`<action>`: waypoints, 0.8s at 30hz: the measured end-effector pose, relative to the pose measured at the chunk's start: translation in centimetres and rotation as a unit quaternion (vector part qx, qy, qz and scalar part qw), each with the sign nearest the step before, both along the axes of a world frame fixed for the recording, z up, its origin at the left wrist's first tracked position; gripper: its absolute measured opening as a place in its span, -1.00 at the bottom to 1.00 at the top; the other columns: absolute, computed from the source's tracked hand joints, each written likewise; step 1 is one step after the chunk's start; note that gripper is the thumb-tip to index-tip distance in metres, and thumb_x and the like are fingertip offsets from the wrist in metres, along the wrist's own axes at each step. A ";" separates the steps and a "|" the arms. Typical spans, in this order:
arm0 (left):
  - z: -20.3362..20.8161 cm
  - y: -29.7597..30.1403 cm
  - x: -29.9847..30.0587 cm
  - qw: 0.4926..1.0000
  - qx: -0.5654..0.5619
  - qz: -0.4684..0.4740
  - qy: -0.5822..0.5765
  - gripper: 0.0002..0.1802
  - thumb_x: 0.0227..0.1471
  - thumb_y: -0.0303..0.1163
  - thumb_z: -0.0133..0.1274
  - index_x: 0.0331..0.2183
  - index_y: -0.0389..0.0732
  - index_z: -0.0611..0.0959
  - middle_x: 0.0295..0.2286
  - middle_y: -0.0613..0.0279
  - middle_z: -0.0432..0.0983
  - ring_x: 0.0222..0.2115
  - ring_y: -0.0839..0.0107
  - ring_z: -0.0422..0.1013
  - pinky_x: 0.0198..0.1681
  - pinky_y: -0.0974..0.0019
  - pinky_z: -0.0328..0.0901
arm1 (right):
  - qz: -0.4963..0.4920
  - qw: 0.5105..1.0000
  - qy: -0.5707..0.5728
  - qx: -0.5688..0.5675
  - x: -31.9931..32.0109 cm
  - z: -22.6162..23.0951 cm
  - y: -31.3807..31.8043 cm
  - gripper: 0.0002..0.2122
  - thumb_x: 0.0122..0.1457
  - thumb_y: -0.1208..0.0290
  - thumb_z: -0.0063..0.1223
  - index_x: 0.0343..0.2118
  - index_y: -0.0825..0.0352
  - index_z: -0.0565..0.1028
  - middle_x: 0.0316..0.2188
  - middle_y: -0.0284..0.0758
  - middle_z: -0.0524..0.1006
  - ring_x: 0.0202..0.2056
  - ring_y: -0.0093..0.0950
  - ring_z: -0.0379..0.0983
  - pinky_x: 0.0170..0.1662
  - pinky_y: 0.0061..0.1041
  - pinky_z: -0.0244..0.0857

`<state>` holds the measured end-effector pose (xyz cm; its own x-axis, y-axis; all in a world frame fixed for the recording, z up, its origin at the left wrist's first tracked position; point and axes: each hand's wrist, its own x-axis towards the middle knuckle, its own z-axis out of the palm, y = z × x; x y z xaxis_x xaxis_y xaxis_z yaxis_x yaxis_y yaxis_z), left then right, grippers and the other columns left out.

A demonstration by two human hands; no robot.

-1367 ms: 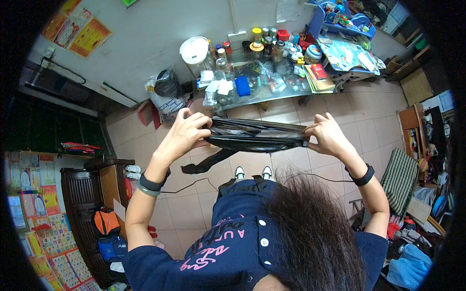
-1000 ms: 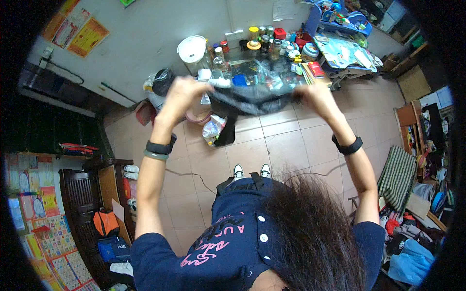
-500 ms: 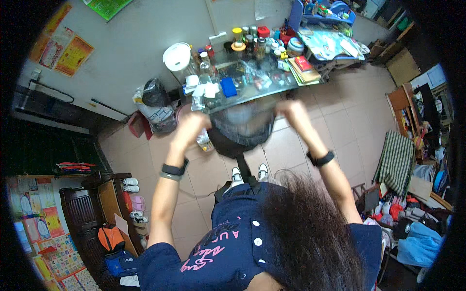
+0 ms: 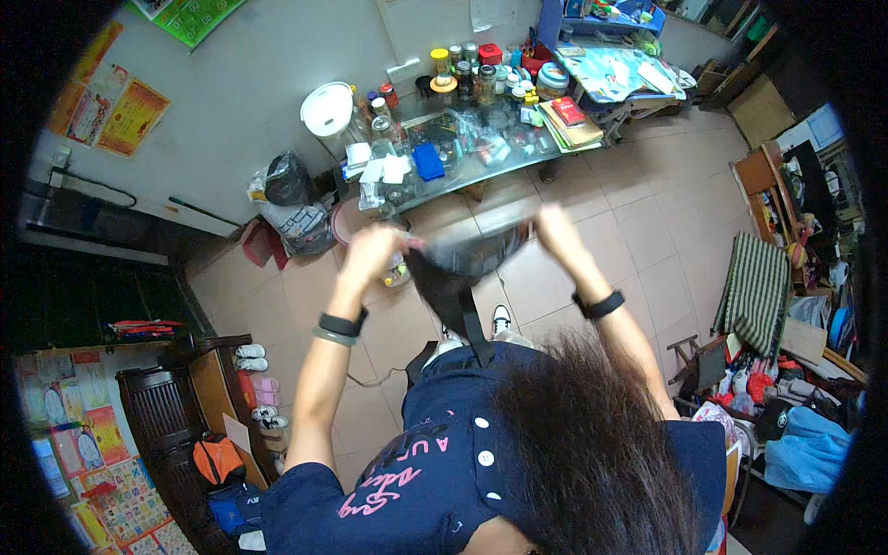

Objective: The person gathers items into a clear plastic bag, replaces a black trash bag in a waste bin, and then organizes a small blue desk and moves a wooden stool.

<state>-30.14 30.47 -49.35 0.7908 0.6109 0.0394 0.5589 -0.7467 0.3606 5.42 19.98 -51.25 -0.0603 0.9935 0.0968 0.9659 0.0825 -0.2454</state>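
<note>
My left hand (image 4: 372, 250) and my right hand (image 4: 558, 231) are held out ahead of me at about the same distance. Each is closed on one upper end of a black, soft, cloth-like thing (image 4: 453, 273). It sags between them above the floor. Motion blurs it, so its exact kind cannot be made out. Its lower part narrows toward my body. A dark strap (image 4: 474, 328) hangs between it and my waist, partly covering one of my shoes. Both wrists wear dark bands.
A glass-topped table (image 4: 481, 185) with jars, papers and a blue packet (image 4: 428, 161) stands ahead. Stuffed bags (image 4: 301, 217) sit at its left. A dark wooden chair (image 4: 166, 398) stands at the left. Piled clothes (image 4: 805, 453) and a striped cloth (image 4: 754, 291) lie at the right.
The black cloth-like thing has swung nearer to my body and changed from a wide, rounded shape to a narrower, slanted one. Both hands have come slightly lower in the view, still gripping it.
</note>
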 end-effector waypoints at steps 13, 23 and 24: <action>-7.9 -3.3 -1.2 0.989 -0.094 -0.072 0.086 -0.80 -0.03 -0.36 -0.07 -0.39 -0.07 0.66 -0.40 0.10 0.57 -0.32 0.16 0.49 -0.28 0.13 0.37 | -0.033 0.946 0.012 -0.322 0.2 -8.5 -8.4 -0.88 0.02 0.31 0.08 -0.56 0.06 0.65 -0.45 -0.17 0.58 -0.31 -0.20 0.52 -0.23 -0.25 0.39; 6.4 -1.6 1.2 0.937 0.298 0.057 -0.174 -0.72 -0.04 -0.53 0.02 -0.23 -0.12 0.64 -0.23 0.11 0.49 0.01 0.05 0.24 0.03 0.13 0.15 | 0.020 0.883 0.021 0.468 -4.4 12.0 -0.4 -0.77 0.08 0.67 -0.13 -0.25 0.41 0.56 -0.16 -0.04 0.52 -0.15 -0.16 0.48 -0.14 -0.27 0.38; 0.9 -2.6 0.7 0.982 0.170 0.053 -0.067 -0.76 -0.04 -0.48 0.03 -0.26 -0.13 0.65 -0.26 0.09 0.51 -0.04 0.07 0.29 0.00 0.12 0.19 | -0.117 0.971 0.080 0.192 -3.1 3.6 -2.0 -0.74 0.13 0.63 -0.22 -0.17 0.47 0.49 -0.20 0.00 0.51 -0.14 -0.07 0.45 -0.10 -0.23 0.36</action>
<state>-29.39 27.84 -48.49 0.6977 0.6229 0.3540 0.6044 -0.7770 0.1760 2.35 18.00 -47.64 0.2088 0.8674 0.4517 0.9212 -0.0195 -0.3885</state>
